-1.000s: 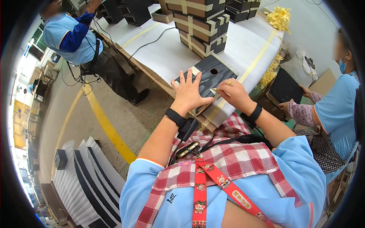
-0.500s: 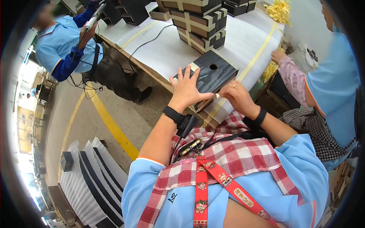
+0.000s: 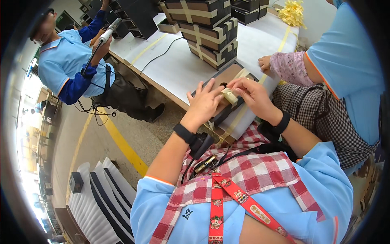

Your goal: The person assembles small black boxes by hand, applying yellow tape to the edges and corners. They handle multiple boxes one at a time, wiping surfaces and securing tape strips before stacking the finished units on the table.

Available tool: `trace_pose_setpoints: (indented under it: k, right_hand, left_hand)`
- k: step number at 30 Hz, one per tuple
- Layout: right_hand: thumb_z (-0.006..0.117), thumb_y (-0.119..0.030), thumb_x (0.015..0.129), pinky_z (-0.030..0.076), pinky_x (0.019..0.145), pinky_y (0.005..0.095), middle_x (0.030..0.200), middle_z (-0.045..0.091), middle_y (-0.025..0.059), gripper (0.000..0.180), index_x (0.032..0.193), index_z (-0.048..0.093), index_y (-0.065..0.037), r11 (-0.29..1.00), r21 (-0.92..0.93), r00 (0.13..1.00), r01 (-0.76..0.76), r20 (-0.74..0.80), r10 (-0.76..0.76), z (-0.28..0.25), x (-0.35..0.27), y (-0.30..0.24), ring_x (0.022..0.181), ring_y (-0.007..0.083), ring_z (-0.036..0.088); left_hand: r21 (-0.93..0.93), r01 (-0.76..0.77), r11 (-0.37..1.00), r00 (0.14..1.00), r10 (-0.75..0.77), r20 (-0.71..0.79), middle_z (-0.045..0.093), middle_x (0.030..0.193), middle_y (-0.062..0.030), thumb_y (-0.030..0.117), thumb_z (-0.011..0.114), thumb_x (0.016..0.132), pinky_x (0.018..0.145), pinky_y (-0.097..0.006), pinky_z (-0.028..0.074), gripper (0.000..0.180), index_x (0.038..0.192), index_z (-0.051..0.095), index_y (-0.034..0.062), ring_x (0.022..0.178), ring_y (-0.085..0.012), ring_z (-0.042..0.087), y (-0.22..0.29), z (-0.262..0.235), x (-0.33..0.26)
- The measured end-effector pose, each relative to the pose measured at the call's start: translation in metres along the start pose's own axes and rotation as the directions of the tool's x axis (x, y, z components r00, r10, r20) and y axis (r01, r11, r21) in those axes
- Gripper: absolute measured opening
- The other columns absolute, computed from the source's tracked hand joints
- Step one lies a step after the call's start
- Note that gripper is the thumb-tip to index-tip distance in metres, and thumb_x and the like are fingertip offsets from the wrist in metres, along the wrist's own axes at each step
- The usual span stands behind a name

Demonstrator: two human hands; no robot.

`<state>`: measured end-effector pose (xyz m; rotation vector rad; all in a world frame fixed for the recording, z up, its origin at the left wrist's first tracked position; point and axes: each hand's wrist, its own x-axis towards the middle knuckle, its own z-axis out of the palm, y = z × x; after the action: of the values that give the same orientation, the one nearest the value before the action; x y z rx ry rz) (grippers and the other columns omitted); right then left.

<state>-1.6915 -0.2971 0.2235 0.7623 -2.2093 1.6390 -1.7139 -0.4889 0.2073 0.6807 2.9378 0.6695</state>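
In front of me on the table lies a box (image 3: pixel 230 75) with black sides, its brown face up. A dark round hole shows in that face, partly behind my fingers. My left hand (image 3: pixel 204 102) rests on the box's left part, fingers apart and laid on the surface. A strip of pale yellow masking tape (image 3: pixel 230 96) crosses the near edge, and another piece is stuck near the far right corner. My right hand (image 3: pixel 250 94) is closed, thumb and fingers pinching the tape strip at the near edge.
Taped boxes (image 3: pixel 203 30) stand stacked behind mine on the white-covered table (image 3: pixel 162 61). A co-worker's hand (image 3: pixel 264 63) rests on the table at right. Another person (image 3: pixel 71 61) holds a pole at left. Yellow strips (image 3: pixel 291 14) are heaped at the back; foam-wrapped panels (image 3: pixel 101 195) stand lower left.
The box has been turned over, from its black face with a hole to the brown taped face. My right hand has moved up onto it. The co-worker's hand has come left onto the table.
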Motion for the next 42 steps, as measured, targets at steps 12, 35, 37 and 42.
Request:
trace_pose_setpoints:
  k: [12, 35, 37, 42]
  right_hand:
    - [0.051, -0.007, 0.09, 0.043, 0.063, 0.0219, 0.076, 0.061, 0.0004, 0.013, 0.088, 0.061, 0.001, 0.979, 0.0, 0.977, -0.206, -0.056, 0.206, -0.016, -0.021, -0.005, 0.067, 0.0068, 0.051]
    - [0.039, -0.02, 0.098, 0.03, 0.055, 0.0238, 0.064, 0.032, -0.0027, 0.027, 0.072, 0.041, -0.01, 0.97, 0.239, 0.94, 0.045, -0.338, 0.039, -0.137, -0.034, -0.063, 0.056, 0.0082, 0.029]
    - [0.044, -0.019, 0.096, 0.032, 0.058, 0.0203, 0.068, 0.04, -0.0025, 0.022, 0.077, 0.047, -0.008, 0.99, 0.104, 0.931, -0.097, -0.342, 0.127, -0.142, -0.04, -0.082, 0.061, 0.0055, 0.036]
    - [0.059, -0.003, 0.082, 0.042, 0.069, 0.0263, 0.084, 0.054, 0.0047, 0.013, 0.094, 0.054, 0.0, 0.841, -0.503, 0.979, -0.197, -0.144, 0.143, -0.107, -0.04, -0.026, 0.076, 0.0182, 0.051]
  left_hand:
    - [0.076, -0.024, 0.997, 0.994, 0.016, 0.111, 0.024, 0.149, -0.0039, 0.048, 0.035, 0.093, 0.102, -0.06, 0.009, 0.043, 0.131, 0.046, 0.0326, 0.135, -0.0343, 0.021, -0.005, 0.006, 0.004]
    - [-0.071, 0.064, 0.995, 0.996, -0.06, 0.059, 0.062, 0.107, -0.0135, 0.04, 0.04, 0.092, 0.078, -0.044, 0.046, 0.042, 0.13, 0.046, 0.0232, 0.097, -0.0338, 0.058, -0.026, 0.014, 0.05]
    - [-0.073, 0.008, 0.997, 0.999, -0.006, 0.031, 0.062, 0.107, -0.0144, 0.038, 0.042, 0.091, 0.078, -0.044, 0.046, 0.042, 0.129, 0.046, 0.0215, 0.097, -0.034, 0.058, -0.031, 0.015, 0.05]
    - [0.303, -0.401, 0.865, 0.762, 0.498, -0.413, 0.063, 0.093, -0.0031, 0.03, 0.06, 0.078, 0.068, -0.045, 0.048, 0.023, 0.086, 0.067, 0.0106, 0.092, -0.0236, 0.055, -0.03, 0.033, 0.022]
